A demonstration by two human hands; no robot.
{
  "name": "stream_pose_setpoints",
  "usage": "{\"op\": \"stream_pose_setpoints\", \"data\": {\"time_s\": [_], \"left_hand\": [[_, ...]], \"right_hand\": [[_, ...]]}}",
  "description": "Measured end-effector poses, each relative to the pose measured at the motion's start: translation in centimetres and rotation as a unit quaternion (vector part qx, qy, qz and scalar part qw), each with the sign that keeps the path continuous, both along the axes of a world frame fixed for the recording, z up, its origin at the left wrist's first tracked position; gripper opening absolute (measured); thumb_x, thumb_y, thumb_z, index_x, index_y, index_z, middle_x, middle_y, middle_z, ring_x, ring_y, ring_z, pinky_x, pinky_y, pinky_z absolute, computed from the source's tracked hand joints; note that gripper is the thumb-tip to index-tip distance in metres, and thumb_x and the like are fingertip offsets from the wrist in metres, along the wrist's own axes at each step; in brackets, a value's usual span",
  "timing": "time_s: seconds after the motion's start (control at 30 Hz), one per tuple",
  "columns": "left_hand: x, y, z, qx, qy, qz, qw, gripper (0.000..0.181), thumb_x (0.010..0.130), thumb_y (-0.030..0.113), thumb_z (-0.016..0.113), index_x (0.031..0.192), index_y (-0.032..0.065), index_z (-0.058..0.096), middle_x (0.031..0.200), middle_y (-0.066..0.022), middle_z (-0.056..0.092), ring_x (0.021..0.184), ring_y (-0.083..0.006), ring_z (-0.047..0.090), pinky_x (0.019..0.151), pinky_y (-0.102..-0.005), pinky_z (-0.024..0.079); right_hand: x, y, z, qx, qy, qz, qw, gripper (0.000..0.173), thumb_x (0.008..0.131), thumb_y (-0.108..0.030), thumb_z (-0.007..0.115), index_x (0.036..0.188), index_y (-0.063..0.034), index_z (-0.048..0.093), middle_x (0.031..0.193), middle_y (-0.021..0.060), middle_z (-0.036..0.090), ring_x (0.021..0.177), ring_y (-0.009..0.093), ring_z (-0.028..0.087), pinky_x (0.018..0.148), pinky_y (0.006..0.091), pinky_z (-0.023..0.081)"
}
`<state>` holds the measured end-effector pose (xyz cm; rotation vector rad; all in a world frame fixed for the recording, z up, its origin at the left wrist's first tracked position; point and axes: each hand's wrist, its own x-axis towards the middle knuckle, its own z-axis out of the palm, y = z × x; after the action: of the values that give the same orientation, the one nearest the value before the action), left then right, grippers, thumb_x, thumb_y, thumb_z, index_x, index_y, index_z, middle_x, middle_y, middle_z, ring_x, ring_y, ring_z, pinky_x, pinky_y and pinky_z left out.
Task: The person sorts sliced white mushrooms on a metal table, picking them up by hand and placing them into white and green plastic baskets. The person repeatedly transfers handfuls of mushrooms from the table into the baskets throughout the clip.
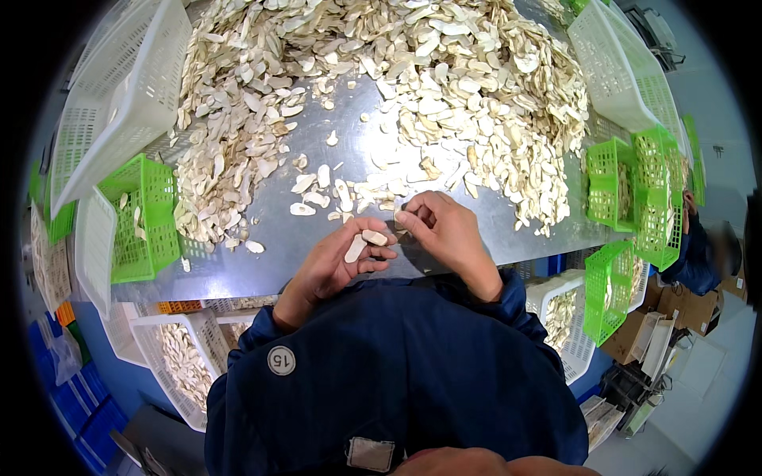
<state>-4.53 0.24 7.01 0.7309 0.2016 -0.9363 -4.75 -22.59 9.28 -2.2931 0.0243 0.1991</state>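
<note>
My left hand point(324, 262) is palm up over the front edge of the metal table point(321, 122). Two pale dried slices, apparently mushroom, rest in it: a long flat slice point(355, 249) and a shorter, thicker slice point(374, 237) against the fingers. To its right, my right hand point(449, 232) has thumb and forefinger pinched together around a small pale slice point(399, 219), mostly hidden by the fingers. Just beyond both hands lie loose slices point(342, 195) on the metal. A large heap of slices point(464, 101) curves around the far side and both flanks.
Left of me stand a white perforated crate point(156, 71) and a green basket point(159, 220). More green baskets point(610, 184) and a white crate point(607, 71) are on the right. Below the table edge, a white crate point(205, 333) holds slices. Another person point(693, 256) is at far right.
</note>
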Motion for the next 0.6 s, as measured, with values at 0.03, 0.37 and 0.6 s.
{"op": "stream_pose_setpoints", "data": {"time_s": [0.03,0.37,0.6], "left_hand": [[-0.2,0.4,-0.4,0.004,-0.009,0.002,1.000,0.039,0.111,0.037,0.040,0.123,0.0031,0.056,0.112,-0.0136,0.063,0.101,-0.0211,0.066,0.085,-0.0299,0.056],[-0.8,1.6,-0.4,0.052,-0.030,-0.017,0.998,0.032,0.108,0.032,0.048,0.119,0.0034,0.057,0.098,-0.0080,0.062,0.091,-0.0183,0.065,0.075,-0.0277,0.055],[0.1,-0.4,-0.1,0.008,0.022,-0.004,1.000,0.033,0.109,0.031,0.046,0.122,0.0028,0.057,0.100,-0.0087,0.064,0.090,-0.0185,0.065,0.076,-0.0293,0.055]], "right_hand": [[0.2,0.2,0.1,-0.108,-0.014,-0.004,0.994,0.026,0.085,-0.035,0.079,0.089,-0.0110,0.069,0.079,0.0042,0.067,0.072,0.022,0.067,0.059,0.0349,0.050],[0.1,0.7,0.5,0.004,0.033,0.005,0.999,0.023,0.085,-0.032,0.078,0.089,-0.0104,0.070,0.082,0.0063,0.069,0.075,0.024,0.068,0.064,0.0355,0.053],[2.9,-1.4,-0.9,-0.146,-0.232,-0.050,0.960,0.026,0.089,-0.025,0.074,0.109,-0.0083,0.070,0.094,0.0099,0.069,0.087,0.033,0.065,0.076,0.0406,0.053]]}}
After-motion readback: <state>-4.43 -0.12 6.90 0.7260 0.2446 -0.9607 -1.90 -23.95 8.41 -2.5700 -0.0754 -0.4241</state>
